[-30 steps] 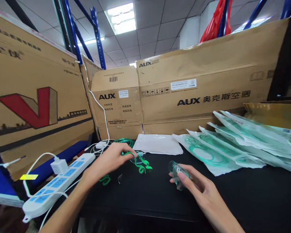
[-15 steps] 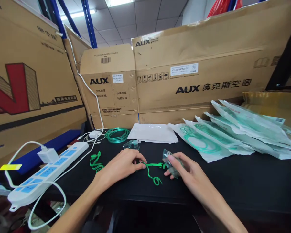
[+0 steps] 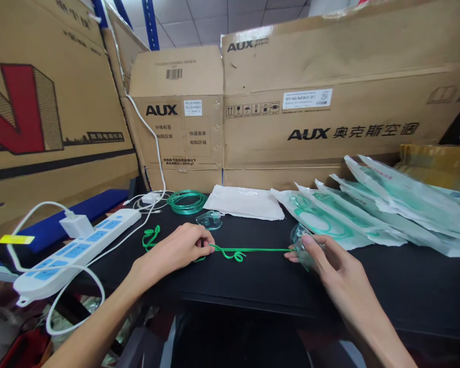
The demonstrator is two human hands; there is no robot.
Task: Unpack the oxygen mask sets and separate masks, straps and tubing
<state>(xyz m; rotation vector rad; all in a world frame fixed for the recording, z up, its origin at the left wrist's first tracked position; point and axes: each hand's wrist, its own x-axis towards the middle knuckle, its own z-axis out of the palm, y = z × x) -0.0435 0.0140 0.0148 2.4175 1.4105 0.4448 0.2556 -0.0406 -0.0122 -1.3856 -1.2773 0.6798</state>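
Observation:
My left hand (image 3: 180,249) is closed in a pinch on a green elastic strap (image 3: 249,250), whose loose end curls behind it at the left. The strap runs nearly taut to the right, with a small kink in the middle, to a clear plastic mask piece (image 3: 299,244). My right hand (image 3: 322,258) is wrapped round that clear piece. Both hands hover just over the black table (image 3: 253,286). Another clear plastic part (image 3: 210,220) lies beyond the strap, and a coil of green tubing (image 3: 186,201) lies further back.
A flat white bag (image 3: 245,202) and several sealed packets of green tubing (image 3: 371,214) lie at the back and right. A white power strip (image 3: 72,255) with a plugged charger and cables hangs off the left. Large AUX cardboard boxes (image 3: 310,117) wall the back.
My hands have drawn apart, the right one carrying the clear piece to the right. The green strap, curled before, is now stretched nearly straight between them. The view has tilted down.

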